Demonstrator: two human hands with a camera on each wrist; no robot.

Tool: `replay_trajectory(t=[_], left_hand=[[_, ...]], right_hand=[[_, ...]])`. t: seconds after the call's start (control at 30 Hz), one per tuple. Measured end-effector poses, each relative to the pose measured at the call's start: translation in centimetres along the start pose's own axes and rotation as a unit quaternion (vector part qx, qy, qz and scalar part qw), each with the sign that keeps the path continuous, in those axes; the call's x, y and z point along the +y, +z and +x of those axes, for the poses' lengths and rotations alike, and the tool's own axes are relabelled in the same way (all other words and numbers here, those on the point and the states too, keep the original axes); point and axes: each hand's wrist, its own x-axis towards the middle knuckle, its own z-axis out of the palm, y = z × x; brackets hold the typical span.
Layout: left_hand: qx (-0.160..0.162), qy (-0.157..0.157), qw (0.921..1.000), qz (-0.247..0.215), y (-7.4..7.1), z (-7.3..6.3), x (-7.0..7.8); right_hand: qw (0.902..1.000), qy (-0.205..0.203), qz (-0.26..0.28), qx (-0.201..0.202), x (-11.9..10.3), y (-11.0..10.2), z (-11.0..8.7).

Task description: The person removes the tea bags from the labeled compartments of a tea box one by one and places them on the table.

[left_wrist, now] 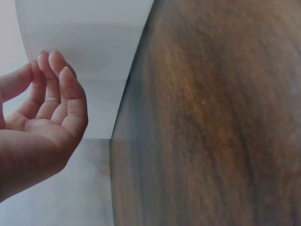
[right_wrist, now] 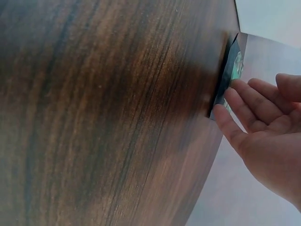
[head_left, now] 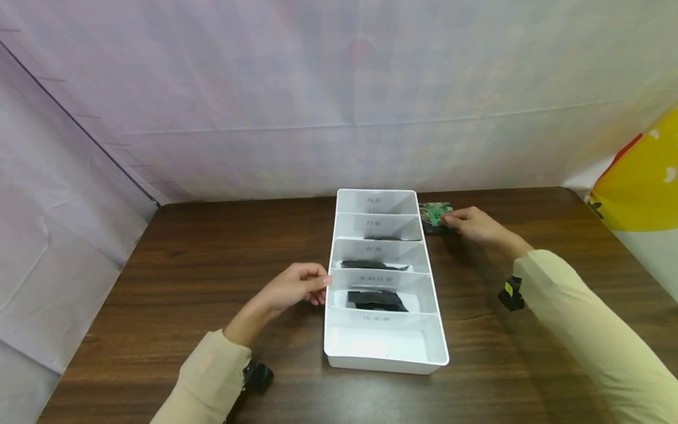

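Note:
A long white divided box (head_left: 386, 366) stands on the table, its compartments in a row and dark lettering on the inner walls. At its left rim is my left hand (head_left: 296, 287); thumb and index meet at the rim in the left wrist view, pinching it, the other fingers loosely bent outside. Beyond the box's far right corner lies a flat dark packet with a green patterned top (head_left: 435, 213). The fingertips of my right hand (head_left: 477, 225) touch this packet; in the right wrist view the fingers are nearly straight, with the thumb apart.
Dark flat pieces (head_left: 377, 300) lie in the middle compartments of the box. The brown wooden table (head_left: 212, 247) ends at a pale cloth (head_left: 296, 94) hanging behind it. A yellow and red shape (head_left: 643, 182) shows on the cloth at right.

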Motion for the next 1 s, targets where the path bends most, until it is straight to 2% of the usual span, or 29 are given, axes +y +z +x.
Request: replay_trajectory(t=[0.23, 0.4, 0.53, 0.7, 1.0], left_hand=[[-0.002, 0.002, 1.0000, 0.001, 0.1, 0.0, 0.1], [-0.002, 0.004, 1.0000, 0.001, 0.1, -0.1, 0.1], [-0.002, 0.002, 1.0000, 0.001, 0.1, -0.1, 0.1], [0.000, 0.001, 1.0000, 0.003, 0.1, -0.1, 0.1], [-0.001, 0.000, 1.0000, 0.000, 0.0, 0.0, 0.0]], right_hand=[[0.9999, -0.014, 0.000, 0.005, 0.3, -0.1, -0.2], [0.9999, -0.001, 0.005, 0.014, -0.1, -0.5, -0.9], [0.9996, -0.006, 0.021, 0.016, -1.3, -1.2, -1.8], [0.9974, -0.052, -0.042, 0.027, -3.4, -2.4, -2.9], [0.9931, -0.088, -0.073, 0.027, -6.7, -3.0, -5.0]])
